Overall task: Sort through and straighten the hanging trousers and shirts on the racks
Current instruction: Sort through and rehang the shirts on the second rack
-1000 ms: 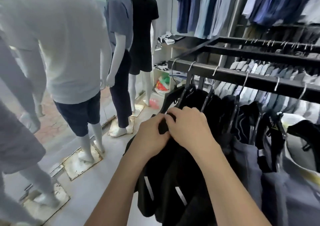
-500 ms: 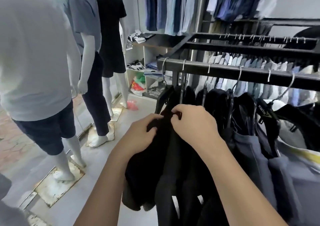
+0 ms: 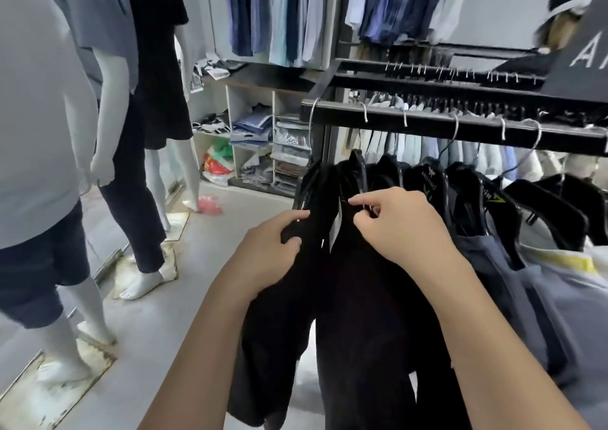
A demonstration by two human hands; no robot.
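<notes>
Reaching up from the bottom edge, both bare forearms converge on a run of dark clothes hanging under a black rack rail [image 3: 427, 123], which crosses above and beyond the hands and carries on to the right. Far to the left of the left hand stands a row of mannequins [image 3: 108, 67] on the pale floor. Beyond both hands, past the end of the rail, a white shelf unit [image 3: 273, 107] holds folded clothes, with blue and white shirts [image 3: 279, 11] hung above it.

Two garments hang at the near end of the rail. The first black garment [image 3: 273, 347] drops below the left hand, and the second black garment [image 3: 368, 314] hangs just beside it, below the right hand, with a narrow gap between their upper parts. To the right of the right hand hang grey garments [image 3: 493, 281] on black hangers [image 3: 543, 205].

The left hand [image 3: 273, 248] is turned back-up, its fingers curled round the upper edge of the first black garment and its thumb lying along the top. The right hand [image 3: 398, 228] sits slightly higher, back-up, wrist bent inward. Its thumb and forefinger pinch the top of the second black garment, just under its hanger, while the other fingers are folded in. What lies between the fingertips is too small to make out.
</notes>
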